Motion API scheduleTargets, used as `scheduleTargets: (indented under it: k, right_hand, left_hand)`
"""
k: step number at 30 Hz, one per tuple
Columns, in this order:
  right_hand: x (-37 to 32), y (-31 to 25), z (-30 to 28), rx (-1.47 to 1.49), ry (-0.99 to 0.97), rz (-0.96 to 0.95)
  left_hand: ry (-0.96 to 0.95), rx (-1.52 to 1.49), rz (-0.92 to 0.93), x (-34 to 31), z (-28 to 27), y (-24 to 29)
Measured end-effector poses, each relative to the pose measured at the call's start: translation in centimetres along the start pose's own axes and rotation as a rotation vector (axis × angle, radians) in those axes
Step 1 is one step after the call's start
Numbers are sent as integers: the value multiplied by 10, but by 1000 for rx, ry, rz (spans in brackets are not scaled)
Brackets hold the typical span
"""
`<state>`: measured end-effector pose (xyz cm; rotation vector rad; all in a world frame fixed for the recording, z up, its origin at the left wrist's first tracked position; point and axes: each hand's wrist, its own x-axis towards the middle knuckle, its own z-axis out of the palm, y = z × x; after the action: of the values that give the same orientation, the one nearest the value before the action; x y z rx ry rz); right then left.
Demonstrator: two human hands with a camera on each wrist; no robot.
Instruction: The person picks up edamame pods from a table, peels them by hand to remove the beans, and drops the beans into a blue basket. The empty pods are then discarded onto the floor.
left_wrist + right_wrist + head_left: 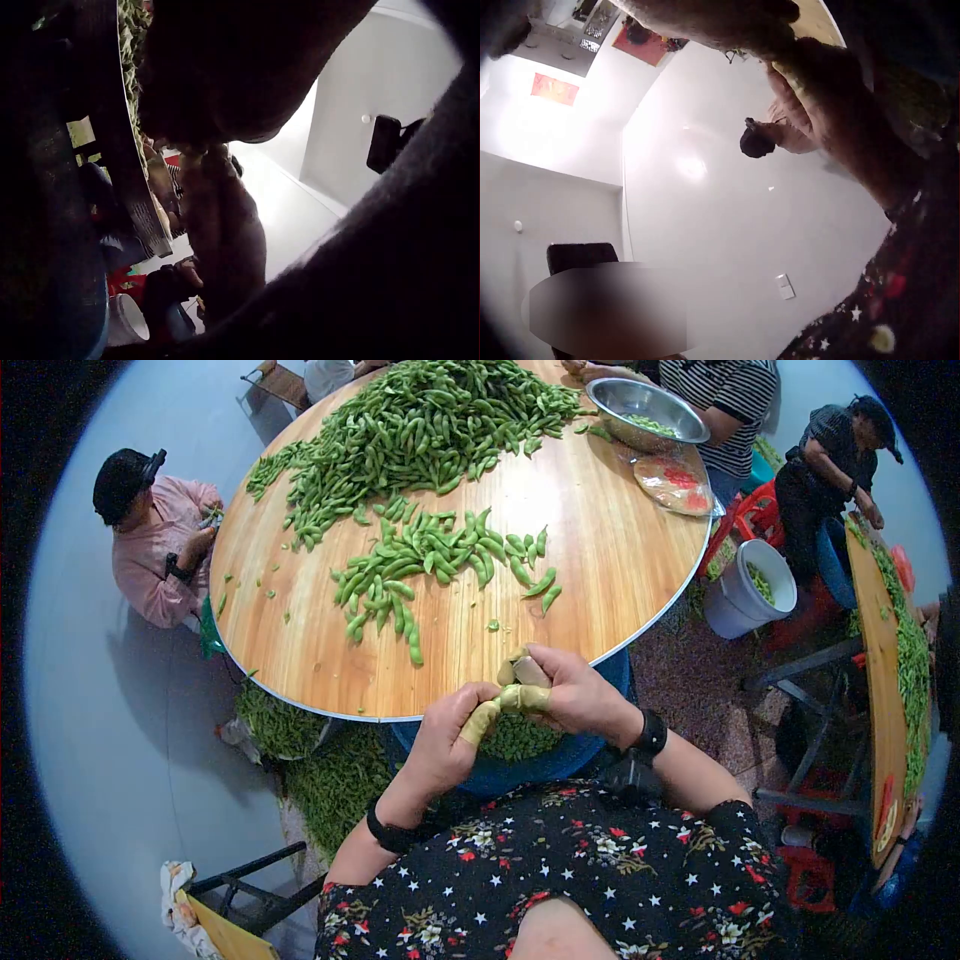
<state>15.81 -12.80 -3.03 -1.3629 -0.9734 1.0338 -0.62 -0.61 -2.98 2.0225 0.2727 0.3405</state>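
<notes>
In the head view my left hand [450,735] and right hand [570,690] meet just off the table's near edge. Yellowish covers wrap some fingers and the thumbs. Their tips pinch a small green soybean pod, mostly hidden by the fingers. Under them, a blue tub [620,675] holds loose green shelled beans [515,738]. Ahead on the round wooden table [300,670] lies a small spread of soybean pods [435,550], with a large heap of pods [430,430] behind it. Both wrist views are dark; the right one shows the hands together [780,64].
A steel bowl [648,415] and a plastic-wrapped packet [672,482] sit at the table's right. A white bucket [750,590] stands beyond it. Husks [340,790] cover the floor at left. A person in pink [155,540] sits left; others work at the right.
</notes>
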Motion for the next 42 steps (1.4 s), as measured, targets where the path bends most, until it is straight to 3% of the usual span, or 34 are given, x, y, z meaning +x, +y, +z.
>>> scheduleTargets:
  k: [1, 3, 6, 8, 9, 10, 12, 17, 19, 20, 22, 24, 26, 27, 28, 30, 31, 33, 36, 38, 39, 41, 42]
  right_hand:
    - [0, -3, -1, 314, -84, 219]
    - [-1, -1, -3, 416, -32, 218]
    - [-1, 2, -1, 618, 69, 218]
    - [-3, 4, 3, 191, 176, -67]
    - [-5, -6, 6, -246, 198, -307]
    - [-5, -6, 9, -246, 199, -307]
    - [-4, -6, 15, -518, 222, -441]
    - [-1, 2, 16, -232, 169, -296]
    - [-2, 1, 11, 69, 30, 45]
    - [-3, -1, 9, 68, 28, 43]
    - [-5, -3, 6, 366, -115, 252]
    - [-7, 1, 3, 214, -174, 148]
    - [-10, 5, 0, 57, -229, 33]
    - [-12, 7, -1, -139, -263, -105]
    - [-13, 6, 0, -335, -296, -243]
    - [-15, -3, 4, -402, -320, -188]
    - [-15, -5, 6, -406, -289, -130]
    - [-15, -10, 7, -422, -247, -78]
    - [-19, -11, 4, -423, -142, -101]
    - [-20, -9, 0, -366, -167, -132]
    - [-21, -11, 0, -367, -164, -131]
    - [-22, -14, 2, -92, -170, 60]
    - [-21, -12, 3, -87, -165, 61]
  left_hand:
    - [0, 1, 0, -1, -2, 1]
    - [-46, -196, -177, -3, -3, 3]
    - [95, -224, -178, -3, 3, -2]
    - [147, -68, -107, -1, 5, -1]
    - [196, 87, -33, 0, 5, -1]
    - [196, 87, -32, 0, 6, 1]
    - [270, 252, 59, 2, 8, 7]
    - [257, 255, 134, 3, 8, 11]
    - [240, 221, 169, 3, 7, 13]
    - [192, 218, 149, 1, 5, 13]
    - [143, 216, 122, -8, -4, 15]
    - [-61, 356, -32, -24, -29, 26]
    - [-296, 711, -221, -46, -64, 26]
    - [-216, 858, -276, -53, -73, 28]
    - [-42, 896, -163, -52, -76, 25]
    - [66, 924, -297, -31, -72, 19]
    - [73, 924, -293, -18, -66, 11]
    - [294, 851, -174, 10, -56, -11]
    - [308, 824, -31, 31, -49, -33]
    - [257, 817, -44, 35, -49, -34]
    - [248, 715, -20, 35, -49, -23]
    - [231, 617, 7, 33, -42, -13]
    - [240, 229, -20, 29, -36, -11]
